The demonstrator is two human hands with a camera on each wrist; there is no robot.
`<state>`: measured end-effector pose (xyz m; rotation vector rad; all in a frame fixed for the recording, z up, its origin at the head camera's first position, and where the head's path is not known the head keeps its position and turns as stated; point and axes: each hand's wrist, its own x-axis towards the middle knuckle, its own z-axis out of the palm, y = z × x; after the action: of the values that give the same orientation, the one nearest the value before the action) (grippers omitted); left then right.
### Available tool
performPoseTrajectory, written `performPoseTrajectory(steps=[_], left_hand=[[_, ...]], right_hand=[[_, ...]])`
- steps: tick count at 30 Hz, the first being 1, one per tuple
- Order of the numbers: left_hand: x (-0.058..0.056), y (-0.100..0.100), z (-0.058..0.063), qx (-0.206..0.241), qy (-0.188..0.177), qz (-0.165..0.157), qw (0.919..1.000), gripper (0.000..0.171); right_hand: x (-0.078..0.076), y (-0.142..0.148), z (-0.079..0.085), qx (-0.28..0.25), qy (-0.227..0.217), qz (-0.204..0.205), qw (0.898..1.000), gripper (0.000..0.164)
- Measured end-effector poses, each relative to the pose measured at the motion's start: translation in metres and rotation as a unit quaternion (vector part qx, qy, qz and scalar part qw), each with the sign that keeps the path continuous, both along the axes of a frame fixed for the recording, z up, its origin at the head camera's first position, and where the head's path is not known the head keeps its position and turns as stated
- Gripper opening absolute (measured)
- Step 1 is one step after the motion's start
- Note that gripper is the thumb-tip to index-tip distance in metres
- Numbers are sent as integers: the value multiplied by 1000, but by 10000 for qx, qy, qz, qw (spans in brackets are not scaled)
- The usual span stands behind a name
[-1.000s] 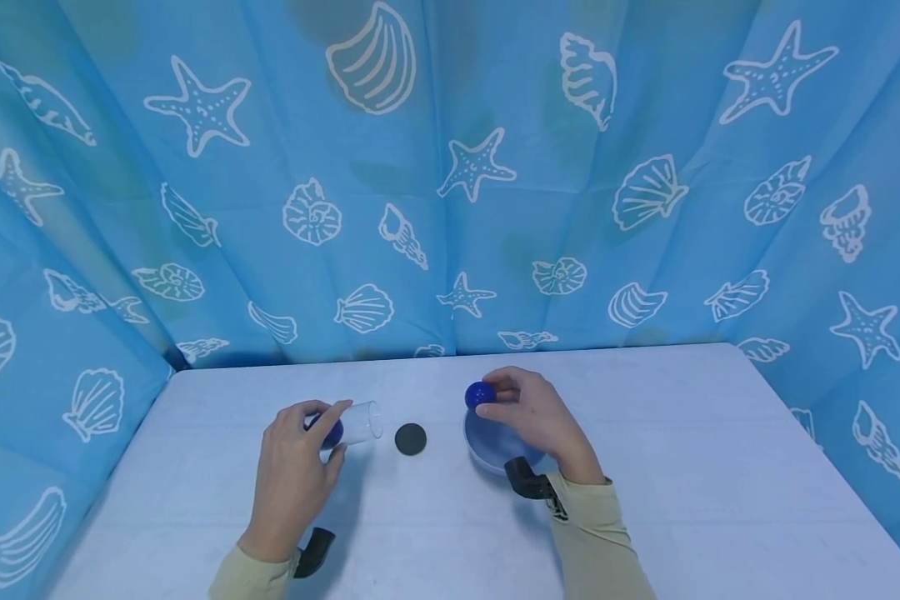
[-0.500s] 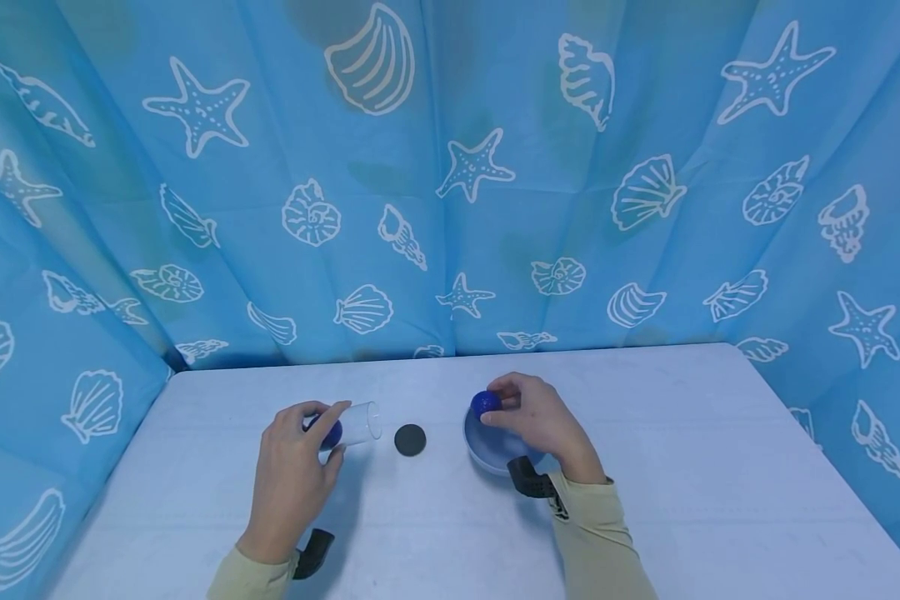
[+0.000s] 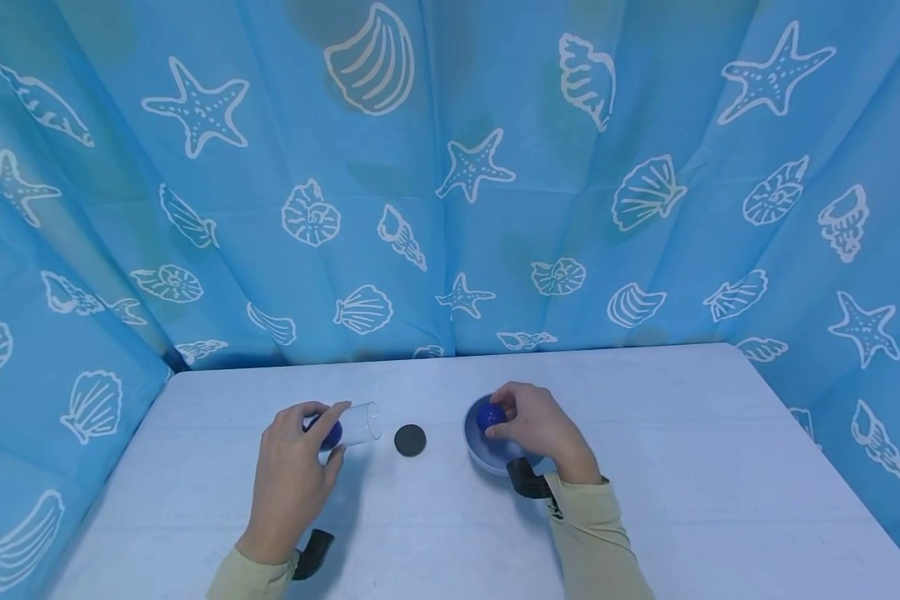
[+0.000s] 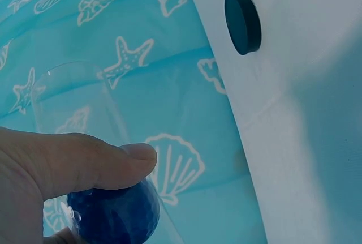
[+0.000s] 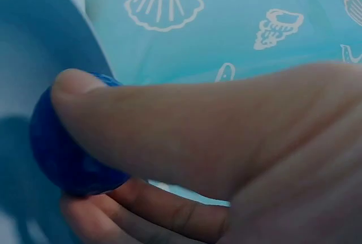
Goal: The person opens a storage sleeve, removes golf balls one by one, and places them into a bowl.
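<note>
My left hand [image 3: 292,471] grips a clear cylindrical container [image 3: 362,423], tilted on its side above the table with its mouth to the right. A dark blue ball [image 4: 116,215] sits in its near end, behind my thumb in the left wrist view. My right hand [image 3: 542,425] pinches another blue ball [image 3: 489,416] between thumb and fingers, inside or just over the blue-grey bowl [image 3: 476,450]. That ball [image 5: 70,142] has a dimpled-looking surface, and the bowl's wall [image 5: 45,29] is beside it in the right wrist view. My hand hides part of the bowl.
Between container and bowl, a round dark disc like a lid [image 3: 410,440] lies on the white-covered table [image 3: 690,467]. A blue curtain [image 3: 450,233] with seashell and starfish prints hangs behind the table and along its sides.
My right hand has moved down and slightly right, carrying its blue ball from above the bowl's far rim to the bowl's inside. The left hand and container stay put.
</note>
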<state>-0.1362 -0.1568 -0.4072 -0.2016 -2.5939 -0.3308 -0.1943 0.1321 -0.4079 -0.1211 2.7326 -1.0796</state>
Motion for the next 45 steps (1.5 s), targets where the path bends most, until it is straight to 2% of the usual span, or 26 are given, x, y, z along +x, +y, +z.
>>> performPoseTrajectory(steps=[5, 9, 21, 26, 31, 39, 45], left_hand=[[0, 0, 0, -6, 13, -10, 10000, 58], [0, -1, -1, -29, 67, -35, 10000, 57], [1, -3, 1, -54, 96, -35, 9999, 57], [1, -3, 2, -45, 102, -38, 9999, 57], [1, -3, 2, -69, 116, -57, 9999, 57], [1, -6, 2, -50, 210, -139, 9997, 57], [1, -7, 2, -24, 228, -157, 9996, 56]], right_hand=[[0, -2, 0, 202, -61, 93, 9997, 39], [-1, -4, 0, 128, -67, 90, 9999, 37], [1, -6, 2, -108, 472, -118, 9988, 37], [1, -12, 6, -346, 759, -417, 9956, 40], [2, -19, 12, -834, 885, -643, 9905, 38], [5, -30, 15, -1160, 894, -774, 9862, 34], [8, -43, 13, -1524, 1163, -640, 9794, 31]])
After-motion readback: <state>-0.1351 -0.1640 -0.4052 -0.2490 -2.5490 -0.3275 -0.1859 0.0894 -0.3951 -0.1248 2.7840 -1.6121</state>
